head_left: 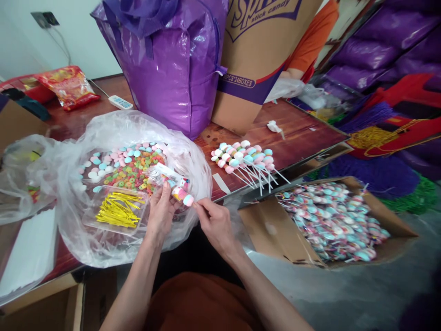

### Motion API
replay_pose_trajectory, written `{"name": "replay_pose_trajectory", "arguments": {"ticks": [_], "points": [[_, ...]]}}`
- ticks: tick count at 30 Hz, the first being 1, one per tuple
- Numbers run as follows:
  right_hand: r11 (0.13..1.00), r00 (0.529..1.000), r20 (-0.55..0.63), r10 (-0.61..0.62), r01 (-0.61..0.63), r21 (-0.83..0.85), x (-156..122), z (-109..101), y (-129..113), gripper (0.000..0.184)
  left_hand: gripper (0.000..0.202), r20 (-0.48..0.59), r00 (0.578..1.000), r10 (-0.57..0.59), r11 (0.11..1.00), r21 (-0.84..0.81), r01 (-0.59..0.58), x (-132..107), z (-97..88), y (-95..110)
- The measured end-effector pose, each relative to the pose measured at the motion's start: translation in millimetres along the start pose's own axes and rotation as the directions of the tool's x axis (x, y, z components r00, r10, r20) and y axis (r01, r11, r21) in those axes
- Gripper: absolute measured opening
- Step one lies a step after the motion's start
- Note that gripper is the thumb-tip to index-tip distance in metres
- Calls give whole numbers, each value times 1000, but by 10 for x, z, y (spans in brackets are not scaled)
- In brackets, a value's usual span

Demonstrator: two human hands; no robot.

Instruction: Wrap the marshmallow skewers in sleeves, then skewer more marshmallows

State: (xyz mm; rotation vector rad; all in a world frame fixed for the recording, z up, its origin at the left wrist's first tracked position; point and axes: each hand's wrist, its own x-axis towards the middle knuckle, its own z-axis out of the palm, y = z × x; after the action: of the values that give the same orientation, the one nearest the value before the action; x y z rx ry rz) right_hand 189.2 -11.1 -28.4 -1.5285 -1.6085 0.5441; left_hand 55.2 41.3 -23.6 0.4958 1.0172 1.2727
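Note:
My left hand (160,209) is closed around a small clear wrapper holding a candy skewer (179,189) with pink, white and blue pieces. My right hand (212,219) pinches the skewer's lower end, just beside the left hand. Both hands hover at the near edge of a big clear plastic bag (103,138) spread open on the table. Inside it lie loose pastel marshmallows and coloured ring candies (129,168) and a clear tray of yellow twist ties (119,209).
A pile of finished candy skewers (244,158) lies on the wooden table (296,133) to the right. A cardboard box (330,220) full of wrapped skewers stands lower right. A purple bag (172,59) and a tall carton (262,50) stand behind. A person in orange (315,37) is behind the carton.

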Motion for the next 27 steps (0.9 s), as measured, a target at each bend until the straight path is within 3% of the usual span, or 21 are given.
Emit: {"name": "replay_pose_trajectory", "arguments": {"ticks": [5, 14, 17, 20, 22, 27], "points": [[1000, 1000, -31, 2, -3, -19, -17, -15, 0, 30, 37, 51, 998, 29, 999, -33, -28, -1, 32, 6], [999, 996, -84, -16, 13, -41, 96, 241, -32, 28, 33, 63, 998, -13, 996, -93, 19, -92, 71, -131], [999, 1000, -18, -12, 11, -39, 80, 116, -67, 28, 33, 59, 998, -1, 997, -79, 6, -53, 20, -59], [999, 990, 137, 42, -38, -28, 35, -102, -69, 30, 38, 44, 998, 40, 998, -39, -38, -26, -30, 32], [994, 969, 239, 65, -83, 65, 6, -188, -46, 30, 41, 55, 998, 43, 999, -6, -43, -37, -40, 67], [951, 969, 239, 69, -136, 277, -40, -51, -45, 33, 43, 61, 997, 43, 999, 10, -44, -120, -13, 52]]}}
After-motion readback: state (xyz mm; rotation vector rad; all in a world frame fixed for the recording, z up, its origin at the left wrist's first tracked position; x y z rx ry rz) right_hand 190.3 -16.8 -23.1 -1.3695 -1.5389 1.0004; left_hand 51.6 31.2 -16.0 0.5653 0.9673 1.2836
